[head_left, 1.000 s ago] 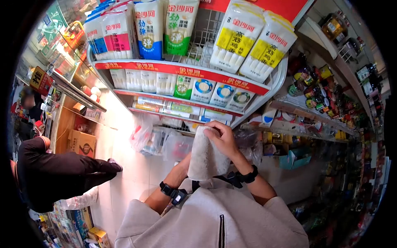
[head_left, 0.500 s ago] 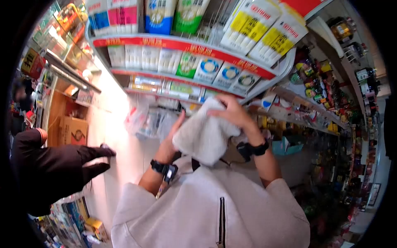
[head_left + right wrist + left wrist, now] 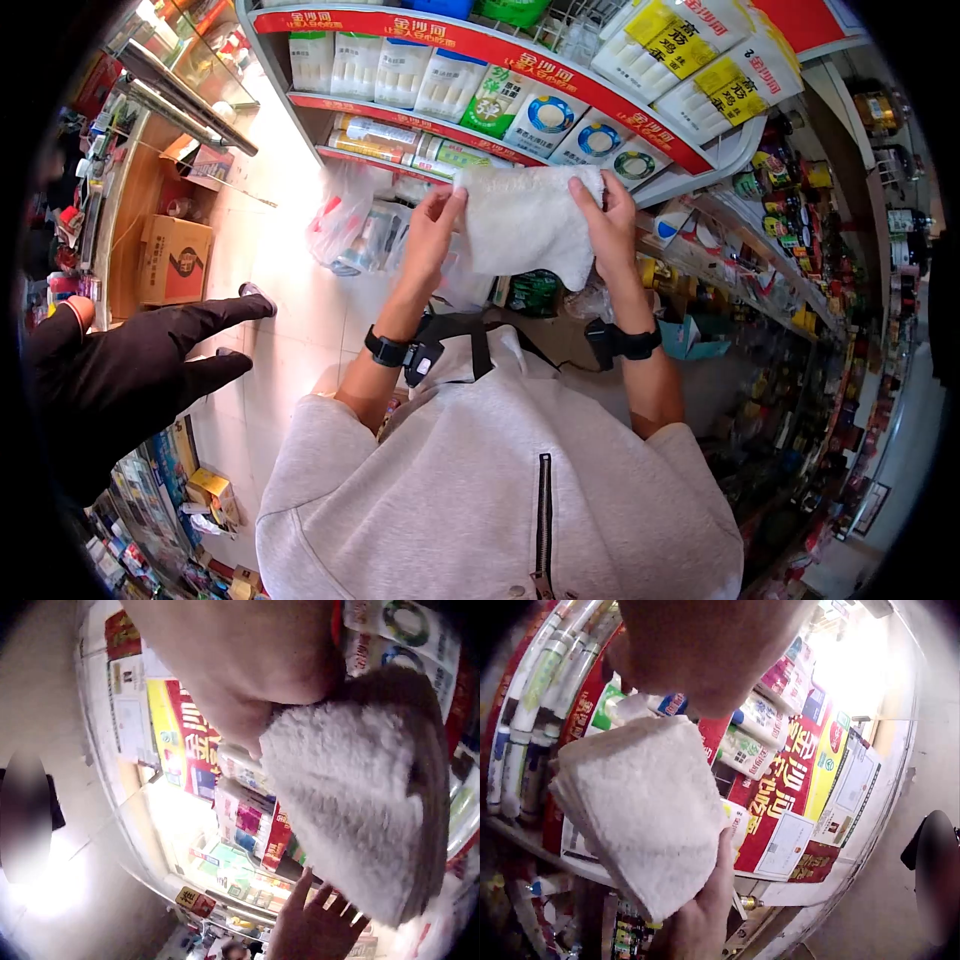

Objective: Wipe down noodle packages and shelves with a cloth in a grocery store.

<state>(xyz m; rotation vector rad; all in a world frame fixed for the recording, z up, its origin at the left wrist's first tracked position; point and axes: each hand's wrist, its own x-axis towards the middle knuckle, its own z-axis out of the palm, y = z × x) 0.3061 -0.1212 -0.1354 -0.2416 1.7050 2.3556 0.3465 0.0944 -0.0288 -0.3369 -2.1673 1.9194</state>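
A folded whitish towel (image 3: 530,225) with a fluffy nap spans the space between both hands in front of the chest. My left hand (image 3: 430,235) holds its left edge, thumb at the upper corner. On the opposite side my right hand (image 3: 612,225) grips the upper right corner, thumb lying over the front face and fingers behind. Stacked layers show along the fold of the towel (image 3: 641,802) in the left wrist view. The right wrist view has the left hand (image 3: 311,926) at the towel's far end, its fingers partly hidden behind the cloth.
A rack of packaged noodles (image 3: 445,85) with red shelf strips (image 3: 400,28) stands just ahead. Plastic bags (image 3: 350,225) lie at its foot. Shelves of bottles and jars (image 3: 790,210) line the right. A person in dark trousers (image 3: 150,345) stands left, near a cardboard box (image 3: 175,260).
The towel has gone from hanging draped under the right hand to being spread wide between both hands. The left hand has risen to its left edge. The head view has shifted against the rack.
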